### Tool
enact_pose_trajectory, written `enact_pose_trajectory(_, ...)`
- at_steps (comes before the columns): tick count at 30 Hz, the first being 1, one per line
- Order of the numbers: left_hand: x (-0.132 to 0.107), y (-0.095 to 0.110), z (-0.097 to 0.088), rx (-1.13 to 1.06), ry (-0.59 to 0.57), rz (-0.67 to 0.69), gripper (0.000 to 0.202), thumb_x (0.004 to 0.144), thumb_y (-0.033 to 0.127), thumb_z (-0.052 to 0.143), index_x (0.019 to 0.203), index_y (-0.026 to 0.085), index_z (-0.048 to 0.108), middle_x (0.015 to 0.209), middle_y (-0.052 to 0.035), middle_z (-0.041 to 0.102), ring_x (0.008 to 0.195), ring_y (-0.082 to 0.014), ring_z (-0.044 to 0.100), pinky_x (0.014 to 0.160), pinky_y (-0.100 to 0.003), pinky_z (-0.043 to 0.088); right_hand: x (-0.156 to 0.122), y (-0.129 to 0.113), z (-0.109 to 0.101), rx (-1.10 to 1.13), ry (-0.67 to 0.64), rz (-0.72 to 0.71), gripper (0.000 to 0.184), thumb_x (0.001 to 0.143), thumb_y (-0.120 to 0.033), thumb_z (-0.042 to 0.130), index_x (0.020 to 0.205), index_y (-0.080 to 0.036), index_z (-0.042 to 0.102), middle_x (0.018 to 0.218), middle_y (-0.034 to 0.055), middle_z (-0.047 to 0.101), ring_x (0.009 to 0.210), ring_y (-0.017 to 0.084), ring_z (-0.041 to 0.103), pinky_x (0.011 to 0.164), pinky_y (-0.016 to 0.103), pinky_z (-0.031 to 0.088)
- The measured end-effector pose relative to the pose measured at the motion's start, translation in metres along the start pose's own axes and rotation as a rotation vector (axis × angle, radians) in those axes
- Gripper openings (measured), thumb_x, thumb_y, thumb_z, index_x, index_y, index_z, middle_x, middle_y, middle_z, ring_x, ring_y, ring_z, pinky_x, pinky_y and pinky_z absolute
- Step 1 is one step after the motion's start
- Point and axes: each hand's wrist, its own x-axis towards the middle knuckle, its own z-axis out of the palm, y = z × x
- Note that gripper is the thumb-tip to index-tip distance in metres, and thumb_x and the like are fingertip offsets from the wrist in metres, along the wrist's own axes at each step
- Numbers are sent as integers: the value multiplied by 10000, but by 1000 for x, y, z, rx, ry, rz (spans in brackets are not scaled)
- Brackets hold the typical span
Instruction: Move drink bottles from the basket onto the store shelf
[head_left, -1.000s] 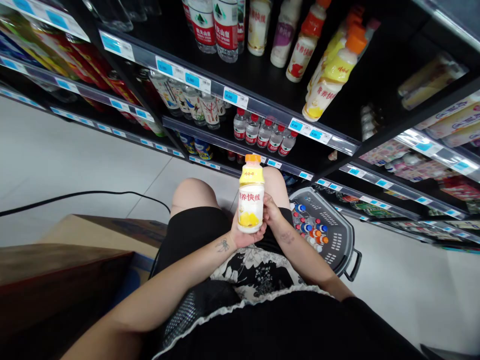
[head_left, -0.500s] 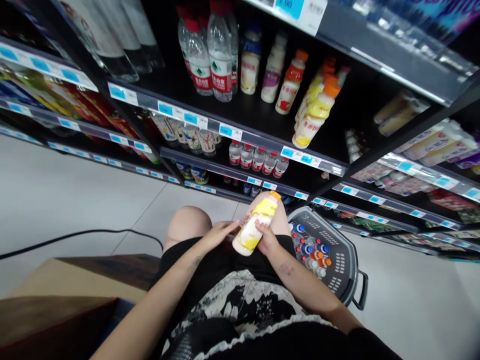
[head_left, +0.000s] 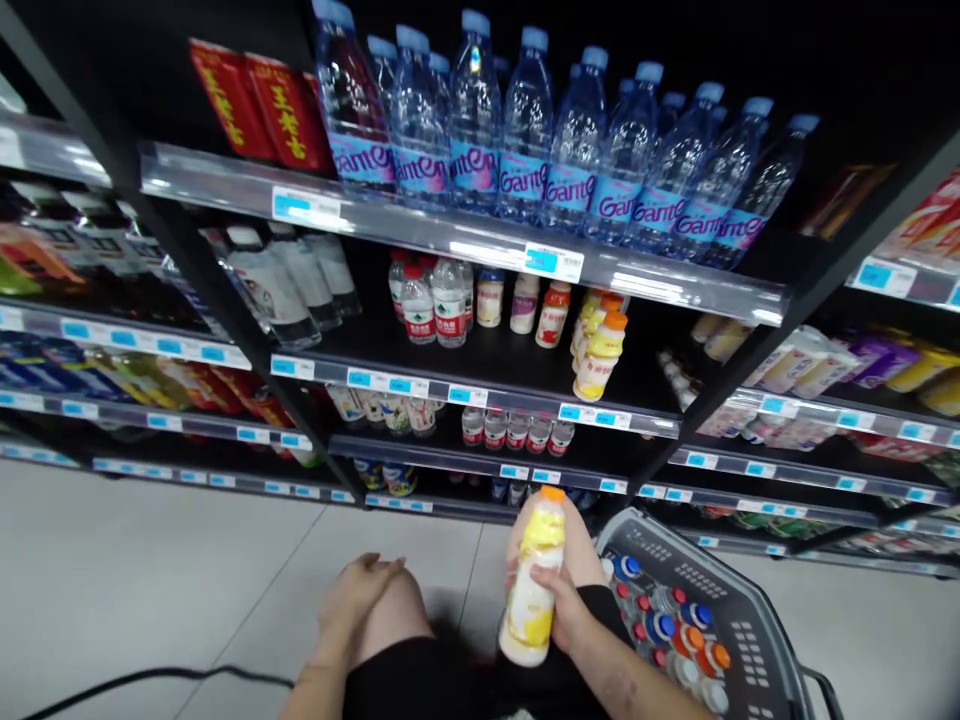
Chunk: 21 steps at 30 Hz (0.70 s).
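My right hand (head_left: 564,605) is wrapped round a yogurt drink bottle (head_left: 531,590) with an orange cap and a yellow-and-white label. The bottle stands tilted above my right thigh, its cap pointing towards the shelves. On my left knee lies my left hand (head_left: 358,592), its fingers stretched out and nothing in it. Matching yellow-labelled bottles (head_left: 598,362) stand in a row on the middle shelf. To their left are a red-labelled bottle (head_left: 553,318), a purple-labelled one (head_left: 523,303) and a blue-capped one (head_left: 490,298).
A grey shopping basket (head_left: 776,640) with several capped bottles (head_left: 664,628) stands on the floor by my right leg. Blue-capped water bottles (head_left: 525,130) line the upper shelf. Red-capped water bottles (head_left: 450,310) share the middle shelf. A black cable (head_left: 180,672) crosses the floor at left.
My left hand has moved off the bottle, left onto my knee. The bottle stays in my right hand, now more upright. The view has tipped up, showing the upper shelf.
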Motion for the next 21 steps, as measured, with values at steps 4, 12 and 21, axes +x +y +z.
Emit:
enact_pose_trajectory(4,20,-23,-10,-76,14,-13,701,822,590,514,1280,84,673,1320,-205,730,1301,-380,646,1144,-433,474,6,-45,-5,-15,123,-121,494,570,-444,946,963,-204,767,945,109,805,810,306,774,652,386,615)
enact_pose_trajectory(12,38,-32,-14,34,43,-88,605,720,492,577,1172,122,734,1255,-212,760,1250,-413,676,1102,-473,517,47,-212,-17,-303,591,-871,609,494,-460,952,981,-178,720,1024,143,803,945,322,778,937,502,611)
enact_pose_trajectory(21,39,-37,-21,8,37,-126,520,706,486,561,1077,178,755,1204,-196,782,1218,-423,690,1081,-507,528,22,-227,38,-607,405,-1034,600,472,-376,974,993,-217,723,1028,154,786,995,384,753,1030,636,548)
